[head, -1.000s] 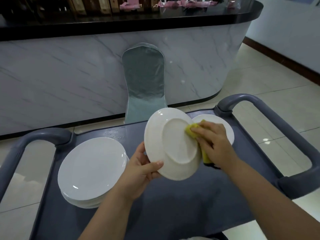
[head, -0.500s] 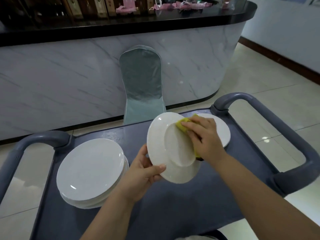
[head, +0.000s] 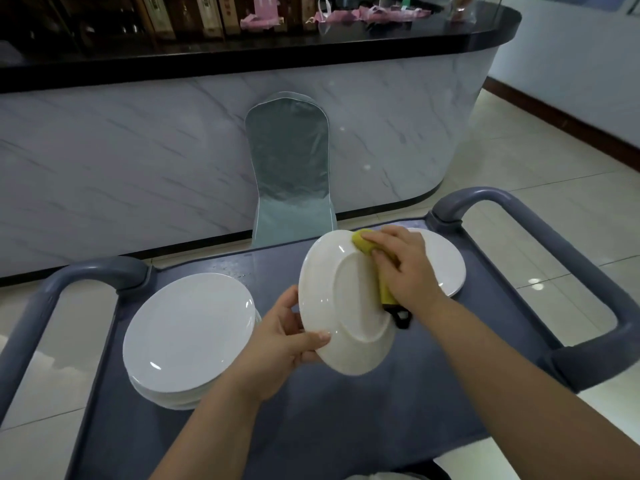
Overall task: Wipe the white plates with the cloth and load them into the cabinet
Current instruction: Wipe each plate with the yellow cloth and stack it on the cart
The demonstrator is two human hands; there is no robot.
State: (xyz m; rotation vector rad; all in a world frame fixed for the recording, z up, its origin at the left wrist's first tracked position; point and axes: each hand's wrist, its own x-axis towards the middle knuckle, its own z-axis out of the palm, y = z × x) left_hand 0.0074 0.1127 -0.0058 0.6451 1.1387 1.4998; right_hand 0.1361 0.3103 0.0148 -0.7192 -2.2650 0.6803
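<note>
My left hand (head: 282,341) grips the lower left rim of a white plate (head: 341,306), held tilted above the cart with its underside toward me. My right hand (head: 403,268) presses a yellow cloth (head: 365,242) against the plate's upper right rim; the cloth runs down under my palm. A stack of white plates (head: 188,336) sits on the cart's left side. Another white plate (head: 446,268) lies on the cart at the right, partly hidden behind my right hand. No cabinet is in view.
The dark blue cart top (head: 346,427) has grey handles at the left (head: 52,296) and right (head: 568,258). Beyond it stands a covered chair (head: 289,168) against a marble-fronted counter (head: 138,161). Tiled floor lies on both sides.
My right hand has slid the yellow cloth from the middle of the plate's underside up toward its top rim. The left hand has kept its grip; the view has shifted slightly.
</note>
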